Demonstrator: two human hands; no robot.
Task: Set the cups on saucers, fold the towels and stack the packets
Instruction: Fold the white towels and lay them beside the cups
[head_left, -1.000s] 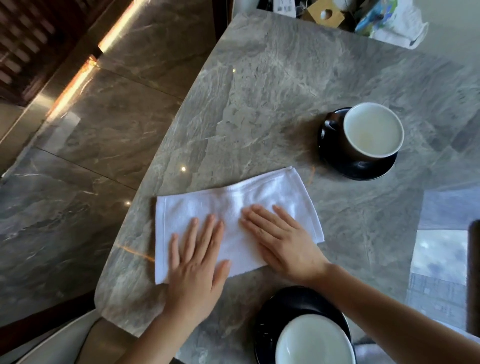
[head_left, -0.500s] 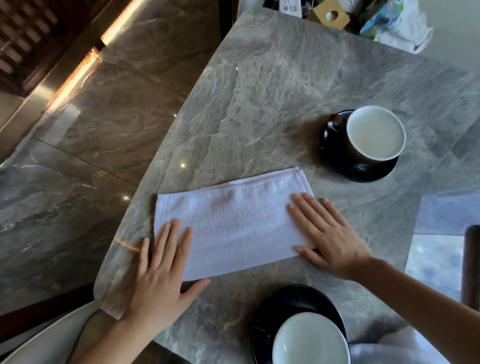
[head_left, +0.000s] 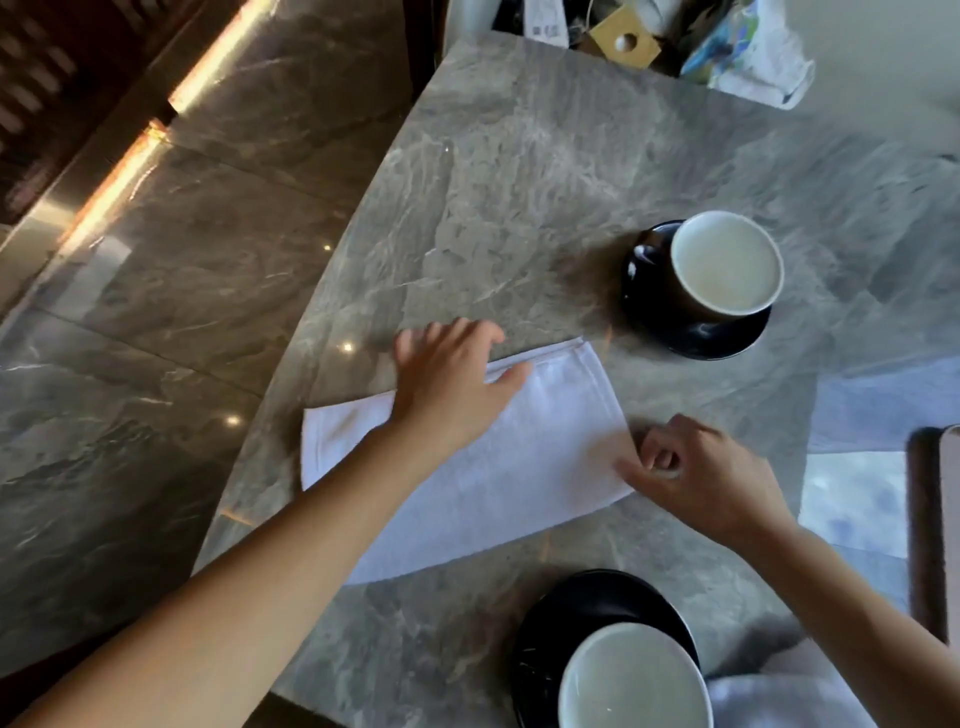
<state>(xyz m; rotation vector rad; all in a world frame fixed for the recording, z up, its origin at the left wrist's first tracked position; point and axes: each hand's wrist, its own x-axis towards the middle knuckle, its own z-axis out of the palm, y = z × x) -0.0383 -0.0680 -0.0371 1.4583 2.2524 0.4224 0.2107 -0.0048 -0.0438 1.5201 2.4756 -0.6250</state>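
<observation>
Both hands are seen at the white rectangular cloth towel (head_left: 519, 467). The left hand (head_left: 447, 384) is laid across its far long edge, fingers loosely spread, nothing gripped, while the right hand (head_left: 701, 478) is curled at the short right edge, which looks pinched. The towel is spread flat on the grey marble table (head_left: 519, 182) between a far dark cup (head_left: 727, 265) on a black round saucer (head_left: 696, 340) and a near dark cup (head_left: 634, 680) on another black saucer (head_left: 571, 608), both white inside.

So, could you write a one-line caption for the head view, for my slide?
Left hand rests on a white towel, right hand pinches its edge, between two cups on black saucers.
</observation>
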